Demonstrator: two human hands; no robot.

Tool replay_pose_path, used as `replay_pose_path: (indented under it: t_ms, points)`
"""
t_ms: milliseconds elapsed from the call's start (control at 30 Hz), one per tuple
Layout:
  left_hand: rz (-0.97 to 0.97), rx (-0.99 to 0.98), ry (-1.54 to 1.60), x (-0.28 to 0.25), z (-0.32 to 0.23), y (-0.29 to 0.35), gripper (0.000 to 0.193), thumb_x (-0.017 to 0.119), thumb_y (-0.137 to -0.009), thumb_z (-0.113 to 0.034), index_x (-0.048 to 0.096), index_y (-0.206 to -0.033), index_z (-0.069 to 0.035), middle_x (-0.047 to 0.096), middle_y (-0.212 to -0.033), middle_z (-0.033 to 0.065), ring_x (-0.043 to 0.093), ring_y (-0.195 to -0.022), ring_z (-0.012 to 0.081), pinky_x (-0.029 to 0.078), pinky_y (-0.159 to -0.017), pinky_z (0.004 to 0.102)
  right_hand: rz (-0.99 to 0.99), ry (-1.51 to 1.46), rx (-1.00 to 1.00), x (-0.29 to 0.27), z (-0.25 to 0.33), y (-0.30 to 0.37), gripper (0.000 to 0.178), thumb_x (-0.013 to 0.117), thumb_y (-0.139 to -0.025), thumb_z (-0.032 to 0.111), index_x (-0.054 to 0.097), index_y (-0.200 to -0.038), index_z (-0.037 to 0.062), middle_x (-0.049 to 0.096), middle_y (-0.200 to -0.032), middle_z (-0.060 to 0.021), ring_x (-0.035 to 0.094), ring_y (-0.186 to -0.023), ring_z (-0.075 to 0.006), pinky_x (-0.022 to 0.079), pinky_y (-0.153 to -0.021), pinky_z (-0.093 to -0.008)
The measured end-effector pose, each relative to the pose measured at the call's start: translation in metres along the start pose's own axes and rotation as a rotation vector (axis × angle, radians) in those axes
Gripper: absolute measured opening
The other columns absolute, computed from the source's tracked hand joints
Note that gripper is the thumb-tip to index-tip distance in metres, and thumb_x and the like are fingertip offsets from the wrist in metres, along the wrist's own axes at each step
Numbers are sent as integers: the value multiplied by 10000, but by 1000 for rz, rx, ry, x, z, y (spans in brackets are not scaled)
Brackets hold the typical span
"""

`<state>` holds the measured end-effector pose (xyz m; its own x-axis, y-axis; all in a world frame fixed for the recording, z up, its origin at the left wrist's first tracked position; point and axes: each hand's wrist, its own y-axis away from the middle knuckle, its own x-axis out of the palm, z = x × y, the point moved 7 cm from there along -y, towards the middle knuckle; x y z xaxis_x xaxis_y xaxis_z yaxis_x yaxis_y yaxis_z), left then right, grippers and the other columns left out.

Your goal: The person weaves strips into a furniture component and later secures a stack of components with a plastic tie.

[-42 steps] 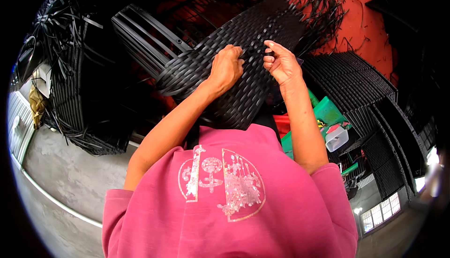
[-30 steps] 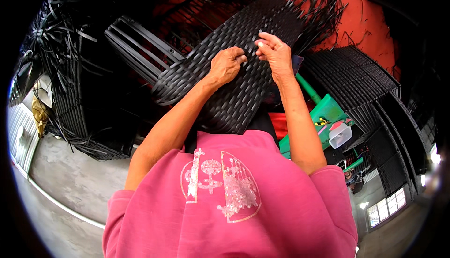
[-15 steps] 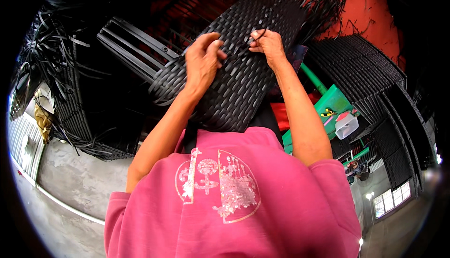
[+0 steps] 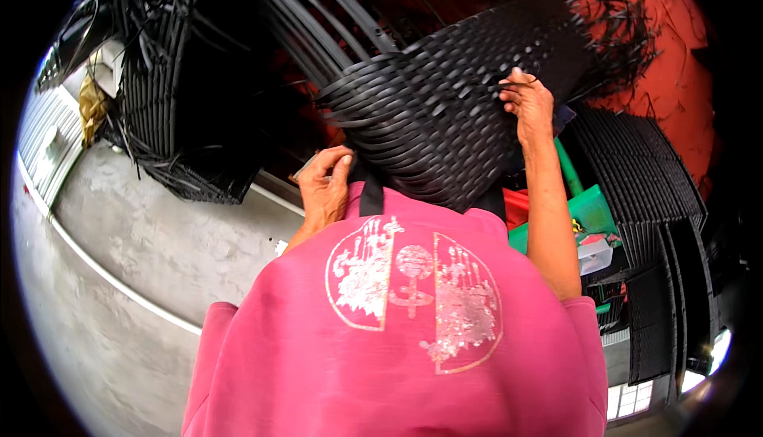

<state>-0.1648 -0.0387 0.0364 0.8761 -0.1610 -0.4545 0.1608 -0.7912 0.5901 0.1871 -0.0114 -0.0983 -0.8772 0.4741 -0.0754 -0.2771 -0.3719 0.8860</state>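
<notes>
A panel of black plastic strips [image 4: 421,119], woven close together, leans against my lap and slants up to the right. Over its right part, my right hand [image 4: 531,110] is closed in a pinch. The thin black strip it grips is only faintly visible by the fingertips. Down beside the panel's lower left edge, at my waist, my left hand [image 4: 324,187] has its fingers curled and the thumb pressed in. A thin sliver shows past its knuckles, too small to name.
Dark frame bars [image 4: 318,20] jut out behind the weave. Another black woven piece [image 4: 151,103] with loose strip ends stands at left. On the right are a green tray [image 4: 592,208], a clear plastic box [image 4: 594,257] and more woven panels [image 4: 636,167]. Loose strips litter the red surface [image 4: 675,63].
My left hand has left the weave and dropped to my waist at the panel's lower left. My right hand stays over the weave. The whole view has shifted, moving the panel rightward.
</notes>
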Motion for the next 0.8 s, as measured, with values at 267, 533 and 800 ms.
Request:
replay_pose_path:
  t_ms: [267,533,800]
  points:
    - [190,50,-42,22,5,4,222,638,-823,-88,649,-1028,-3,602,-1132,133,581,-1034,231,448,-856,306,85,70,-238,20,4,30,192,607,-882,144,556,-1028,31,664,-944,-70,619,-698,-104,448,-562,-189]
    - [251,-170,196,34,1,-4,166,682,-797,-110,665,-913,9,619,-812,93,591,-780,197,462,-725,287,-63,-1,-166,15,-3,17,173,555,-928,195,565,-957,25,680,-838,-84,584,-592,-81,411,-485,-187]
    - [259,253,-190,32,-57,-15,155,736,-734,-108,658,-831,-16,497,-698,54,518,-699,202,435,-639,299,-58,-107,-102,17,-1,15,288,486,-965,284,561,-927,8,665,-796,-127,557,-553,-99,401,-458,-192]
